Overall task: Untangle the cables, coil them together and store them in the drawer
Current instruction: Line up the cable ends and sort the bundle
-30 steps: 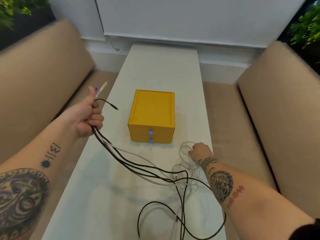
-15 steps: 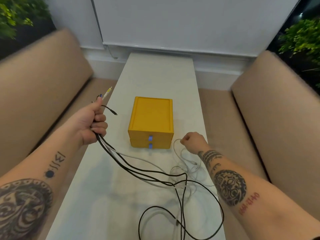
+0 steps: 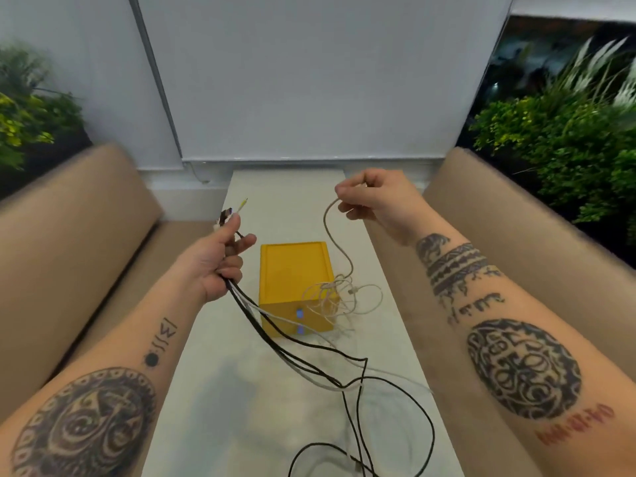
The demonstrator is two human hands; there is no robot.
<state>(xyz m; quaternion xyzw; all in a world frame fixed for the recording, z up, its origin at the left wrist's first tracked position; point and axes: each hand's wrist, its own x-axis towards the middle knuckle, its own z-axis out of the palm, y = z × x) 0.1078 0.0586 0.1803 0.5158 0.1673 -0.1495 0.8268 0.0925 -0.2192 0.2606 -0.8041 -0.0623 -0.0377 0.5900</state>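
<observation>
My left hand [image 3: 220,261] grips a bundle of black and white cables [image 3: 285,342] near their plug ends, which stick up past my thumb. The bundle runs down to the right and loops over the white table [image 3: 241,407]. My right hand [image 3: 375,197] is raised above the table and pinches one end of a thin white cable [image 3: 332,235]. That cable hangs down into a loose tangle [image 3: 340,301] lifted beside the yellow drawer box [image 3: 292,270]. Both drawers of the box are closed, each with a blue handle.
The long white table runs away from me between two tan sofas [image 3: 69,235] [image 3: 537,242]. A white wall with a roller blind [image 3: 309,80] closes the far end. Green plants [image 3: 564,139] stand behind the right sofa and at the far left.
My right hand has risen from the table surface with the thin white cable end, pulling its tangle up. My left hand has lifted a little with the bundle. The camera has tilted upward.
</observation>
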